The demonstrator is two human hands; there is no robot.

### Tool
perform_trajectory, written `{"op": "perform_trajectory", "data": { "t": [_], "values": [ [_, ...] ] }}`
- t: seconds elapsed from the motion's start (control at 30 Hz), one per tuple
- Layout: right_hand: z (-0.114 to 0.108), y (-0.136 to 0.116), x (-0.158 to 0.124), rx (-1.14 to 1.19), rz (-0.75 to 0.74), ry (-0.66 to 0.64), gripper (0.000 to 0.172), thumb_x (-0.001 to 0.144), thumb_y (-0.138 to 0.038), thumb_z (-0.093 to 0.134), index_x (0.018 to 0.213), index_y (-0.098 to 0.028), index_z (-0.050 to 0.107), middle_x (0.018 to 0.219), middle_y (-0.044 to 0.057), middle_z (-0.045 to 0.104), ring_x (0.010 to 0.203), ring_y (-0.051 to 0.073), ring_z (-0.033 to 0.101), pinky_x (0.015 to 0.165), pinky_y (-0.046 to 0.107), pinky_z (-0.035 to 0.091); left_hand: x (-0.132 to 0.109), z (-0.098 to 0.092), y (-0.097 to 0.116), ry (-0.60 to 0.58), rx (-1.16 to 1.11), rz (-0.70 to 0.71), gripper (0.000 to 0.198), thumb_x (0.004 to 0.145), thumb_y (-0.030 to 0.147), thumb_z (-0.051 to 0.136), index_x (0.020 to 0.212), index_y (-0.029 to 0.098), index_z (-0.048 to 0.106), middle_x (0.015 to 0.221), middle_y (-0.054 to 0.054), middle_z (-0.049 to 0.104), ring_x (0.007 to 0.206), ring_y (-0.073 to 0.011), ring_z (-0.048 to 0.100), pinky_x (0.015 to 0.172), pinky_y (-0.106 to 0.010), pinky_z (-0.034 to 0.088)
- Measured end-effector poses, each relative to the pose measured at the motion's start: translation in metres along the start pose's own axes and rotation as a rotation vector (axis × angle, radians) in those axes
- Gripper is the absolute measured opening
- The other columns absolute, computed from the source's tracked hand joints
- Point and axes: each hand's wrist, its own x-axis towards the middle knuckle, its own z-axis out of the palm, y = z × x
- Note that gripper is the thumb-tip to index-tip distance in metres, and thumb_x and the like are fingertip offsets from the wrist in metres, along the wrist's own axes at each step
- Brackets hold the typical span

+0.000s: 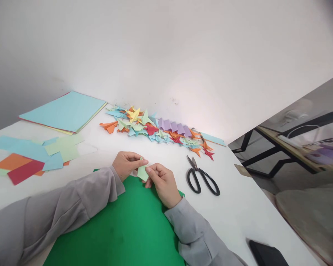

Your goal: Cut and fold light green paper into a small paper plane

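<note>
A small piece of light green folded paper [143, 173] is held up between my two hands, above the far end of a green sheet [113, 225]. My left hand [127, 164] pinches its upper left edge between thumb and fingers. On the other side, my right hand [162, 181] grips the lower right edge, thumb on top. The paper comes to a point at the top; its finer creases are too small to make out. Black-handled scissors [194, 169] lie to the right of my right hand, blades partly apart and pointing away.
Many-coloured folded paper figures [144, 125] are heaped along the wall, with a purple pleated row [174, 126] among them. Large coloured sheets [66, 109] are stacked at back left. Loose cut paper pieces [30, 155] lie at left. A black flat object [268, 254] rests near the right edge.
</note>
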Motion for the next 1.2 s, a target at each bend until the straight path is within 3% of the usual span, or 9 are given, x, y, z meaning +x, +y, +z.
{"op": "perform_trajectory", "data": {
  "t": [0.4, 0.67, 0.83, 1.03, 1.2],
  "values": [
    [0.0001, -0.0001, 0.0002, 0.014, -0.007, 0.016, 0.023, 0.075, -0.038, 0.053, 0.068, -0.017, 0.050, 0.040, -0.004, 0.056, 0.036, 0.011, 0.050, 0.041, 0.021, 0.039, 0.0043, -0.0018, -0.0088, -0.018, -0.129, -0.035, 0.018, 0.054, 0.029, 0.070, 0.059, 0.013, 0.067, 0.047, 0.001, 0.058, 0.044, -0.0095, 0.050, 0.045, -0.023, 0.041],
    [0.0002, 0.0007, 0.0009, 0.052, 0.010, 0.013, 0.024, 0.073, -0.040, 0.055, 0.068, -0.017, 0.050, 0.046, -0.002, 0.059, 0.036, 0.010, 0.051, 0.040, 0.021, 0.038, 0.0021, -0.0003, -0.0025, -0.027, -0.228, -0.118, 0.021, 0.054, 0.030, 0.070, 0.058, 0.011, 0.065, 0.049, -0.001, 0.058, 0.044, -0.0116, 0.052, 0.044, -0.026, 0.042],
    [-0.0001, 0.0011, 0.0011, 0.045, 0.002, 0.009, 0.024, 0.073, -0.040, 0.055, 0.068, -0.017, 0.050, 0.046, -0.002, 0.059, 0.036, 0.010, 0.050, 0.039, 0.021, 0.038, 0.0020, 0.0009, -0.0014, -0.035, -0.184, -0.111, 0.024, 0.055, 0.035, 0.068, 0.057, 0.012, 0.063, 0.048, 0.000, 0.057, 0.043, -0.0102, 0.051, 0.044, -0.025, 0.042],
    [-0.0001, 0.0011, -0.0007, 0.001, -0.018, -0.012, 0.023, 0.075, -0.039, 0.054, 0.068, -0.017, 0.051, 0.039, -0.004, 0.054, 0.036, 0.010, 0.050, 0.042, 0.021, 0.040, 0.0006, -0.0005, -0.0010, -0.032, 0.067, 0.039, 0.018, 0.050, 0.028, 0.072, 0.057, 0.013, 0.064, 0.040, 0.003, 0.051, 0.039, -0.0064, 0.043, 0.038, -0.019, 0.034],
    [-0.0002, 0.0003, -0.0018, 0.017, -0.023, -0.032, 0.021, 0.075, -0.037, 0.054, 0.068, -0.017, 0.051, 0.038, -0.005, 0.053, 0.038, 0.010, 0.051, 0.043, 0.021, 0.040, 0.0016, -0.0021, -0.0021, -0.080, 0.032, 0.005, 0.018, 0.052, 0.028, 0.070, 0.056, 0.013, 0.062, 0.041, 0.002, 0.053, 0.039, -0.0071, 0.045, 0.039, -0.020, 0.036]
  ]
}}
